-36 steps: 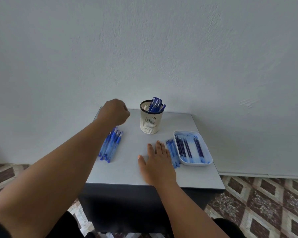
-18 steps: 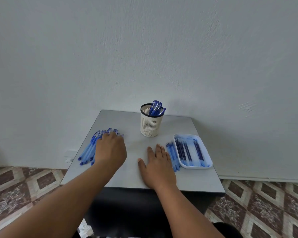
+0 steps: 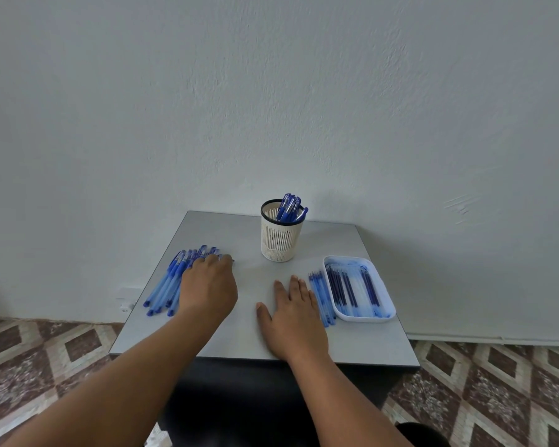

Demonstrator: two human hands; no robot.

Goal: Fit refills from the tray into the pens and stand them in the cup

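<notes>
Head view, going left to right: the pile of empty pens [image 3: 171, 283] lies fanned out on the left side of the tabletop [image 3: 249, 324], near ends pointing toward the left edge. My left hand [image 3: 208, 287] is palm-down on top of that pile, fingers reaching over the far ends. Can't tell from here whether the fingertips have actually closed on one barrel or are just resting on the bunch, so no call on that grip. My right hand [image 3: 296, 312] is flat on the tabletop near the middle, fingers spread, holding nothing.

The cup [image 3: 281, 235] stands at the far middle with a handful of finished pens [image 3: 290, 209] leaning in it. Right of my right hand there's a row of loose refills [image 3: 320, 295] just beside the tray [image 3: 383, 285], which has more refills lying in it.

Handling-wise, I'd guess these pens are light, smooth plastic and roll easily, so I'd pinch one mid-barrel and lift it clear of its neighbours. The refills look thin and bendy, so hold them close to the end going in.
</notes>
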